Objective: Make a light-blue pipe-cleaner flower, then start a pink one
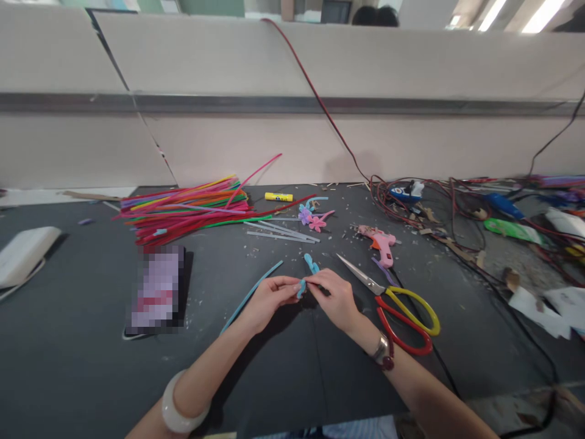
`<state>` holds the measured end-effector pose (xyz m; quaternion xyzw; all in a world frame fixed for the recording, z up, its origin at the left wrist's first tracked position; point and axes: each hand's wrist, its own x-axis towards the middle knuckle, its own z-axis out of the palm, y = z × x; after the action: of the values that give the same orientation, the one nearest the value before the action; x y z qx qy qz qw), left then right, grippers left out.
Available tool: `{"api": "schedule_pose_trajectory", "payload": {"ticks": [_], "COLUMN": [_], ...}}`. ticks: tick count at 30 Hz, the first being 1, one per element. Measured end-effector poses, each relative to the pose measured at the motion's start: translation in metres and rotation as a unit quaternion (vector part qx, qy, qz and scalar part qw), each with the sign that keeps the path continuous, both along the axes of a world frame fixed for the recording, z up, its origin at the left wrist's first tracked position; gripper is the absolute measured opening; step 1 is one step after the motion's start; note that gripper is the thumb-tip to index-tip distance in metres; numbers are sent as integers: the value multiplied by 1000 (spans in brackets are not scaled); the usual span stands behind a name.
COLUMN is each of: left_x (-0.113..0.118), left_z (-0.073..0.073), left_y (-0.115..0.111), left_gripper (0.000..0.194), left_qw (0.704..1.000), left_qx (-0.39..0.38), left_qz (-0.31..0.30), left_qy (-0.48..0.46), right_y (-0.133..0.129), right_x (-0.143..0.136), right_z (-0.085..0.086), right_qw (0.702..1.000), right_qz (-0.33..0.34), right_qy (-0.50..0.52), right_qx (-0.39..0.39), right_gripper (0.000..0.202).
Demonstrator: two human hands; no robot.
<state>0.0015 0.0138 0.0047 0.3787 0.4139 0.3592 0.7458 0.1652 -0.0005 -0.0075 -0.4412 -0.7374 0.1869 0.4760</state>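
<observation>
Between my two hands is a light blue pipe cleaner [301,289] bent into small loops. My left hand [269,300] pinches it from the left, and my right hand [336,297] grips it from the right with closed fingertips. A looped blue piece [311,263] sticks up just beyond my right fingers; whether it joins the held part is hidden. Beside my left forearm lies a straight blue pipe cleaner [253,291]. Scissors [377,289] with red and yellow handles rest right of my right hand, blades partly spread. Pipe-cleaner flowers [316,222] in pink, purple and blue lie farther back.
A bundle of coloured pipe cleaners [192,210] is at back left, near a phone [158,289] and a white box-like device [26,256]. Glue sticks [286,231] and a yellow tube [278,197] lie mid-table. A pink glue gun [381,242], tangled cords [384,198] and scraps occupy the right.
</observation>
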Motion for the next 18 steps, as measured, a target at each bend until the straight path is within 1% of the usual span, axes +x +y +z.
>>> {"api": "schedule_pose_trajectory", "payload": {"ticks": [4, 6, 8, 11, 14, 16, 18], "left_x": [0, -1, -1, -2, -3, -3, -2], "left_z": [-2, -3, -4, -3, -2, -1, 0], "left_y": [0, 0, 0, 1, 1, 0, -1], "left_gripper": [24, 25, 24, 24, 24, 24, 22], "left_qw": [1000, 999, 999, 998, 990, 973, 949], "left_qx": [17, 27, 28, 38, 100, 171, 245], "left_qz": [-3, -11, -19, -29, -39, -37, -24], "left_qy": [15, 22, 22, 35, 94, 151, 199], "right_y": [1, 1, 1, 3, 5, 6, 6], "right_x": [1, 1, 1, 2, 5, 6, 7], "right_z": [-5, -5, -3, 3, 8, 9, 9], "right_qw": [999, 999, 1000, 999, 991, 987, 985], "right_qz": [17, 21, 17, 7, 7, 8, 7], "right_qy": [-15, -18, -8, 13, 22, 27, 34], "right_qx": [42, 45, 22, -52, -129, -159, -170], "right_gripper": [19, 18, 17, 13, 10, 9, 9]}}
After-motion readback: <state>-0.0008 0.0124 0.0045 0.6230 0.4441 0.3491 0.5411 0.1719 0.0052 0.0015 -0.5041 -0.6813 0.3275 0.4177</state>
